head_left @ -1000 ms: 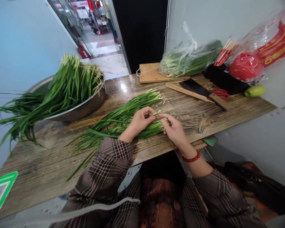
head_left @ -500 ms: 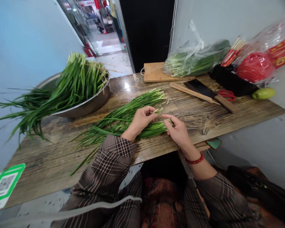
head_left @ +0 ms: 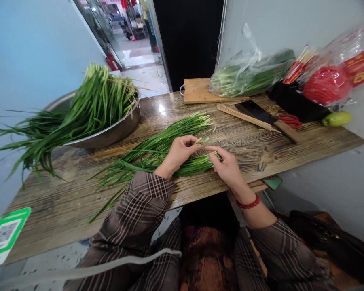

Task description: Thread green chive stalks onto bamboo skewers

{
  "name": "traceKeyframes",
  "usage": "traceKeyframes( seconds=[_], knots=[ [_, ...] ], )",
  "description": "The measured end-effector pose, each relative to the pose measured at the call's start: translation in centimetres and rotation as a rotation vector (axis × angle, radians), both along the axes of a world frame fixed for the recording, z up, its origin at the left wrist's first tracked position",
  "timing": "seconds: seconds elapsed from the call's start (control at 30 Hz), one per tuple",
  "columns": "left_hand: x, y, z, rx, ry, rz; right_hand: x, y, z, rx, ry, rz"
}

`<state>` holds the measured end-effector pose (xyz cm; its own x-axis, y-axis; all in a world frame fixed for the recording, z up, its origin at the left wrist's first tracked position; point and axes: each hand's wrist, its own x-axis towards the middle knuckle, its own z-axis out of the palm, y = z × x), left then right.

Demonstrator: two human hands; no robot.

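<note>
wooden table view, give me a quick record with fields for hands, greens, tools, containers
left hand: the left hand pinches green stalks
right hand: the right hand is close by, grip unclear
loose greens: piled on the wooden table
tools: cleaver, thin wooden sticks
containers: metal basin heaped with greens; clear bag of greens

No words or numbers can be read. A card (head_left: 8, 233) on the desk (head_left: 200, 192) bears a QR code (head_left: 4, 234) inside a green border. Yellow lettering on the red part of a plastic bag (head_left: 362, 64) is too creased and cut off to make out.
</note>
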<state>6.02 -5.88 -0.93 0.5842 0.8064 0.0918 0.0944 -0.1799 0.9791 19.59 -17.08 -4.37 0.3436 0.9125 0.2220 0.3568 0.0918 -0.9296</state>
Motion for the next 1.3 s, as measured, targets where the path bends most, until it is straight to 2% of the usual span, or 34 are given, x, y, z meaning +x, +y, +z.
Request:
traceKeyframes(
  seconds=[0.2,0.37,0.57,0.8,0.93,1.1,1.3],
  knots=[
    [-0.1,0.2,-0.3,0.136,0.049,0.008,0.0,0.0,0.2,0.024,-0.034,-0.007],
    [-0.1,0.1,0.0,0.270,0.103,0.019,0.0,0.1,0.3,0.043,-0.055,-0.006],
    [0.0,-0.3,0.2,0.291,0.123,-0.007,0.0,0.2,0.3,0.041,-0.047,-0.016],
    [0.1,-0.5,0.2,0.309,0.139,0.043,-0.1,0.3,0.0,0.045,-0.028,-0.029],
    [-0.1,-0.4,0.4,0.323,0.143,0.013,-0.1,0.2,-0.2,0.070,-0.041,-0.060],
    [-0.4,-0.4,0.4,0.319,0.156,-0.049,-0.1,-0.1,0.1,0.071,-0.054,-0.010],
    [-0.2,-1.1,0.7,0.301,0.179,-0.191,0.1,0.2,-0.1,0.054,-0.054,-0.005]
  ],
)
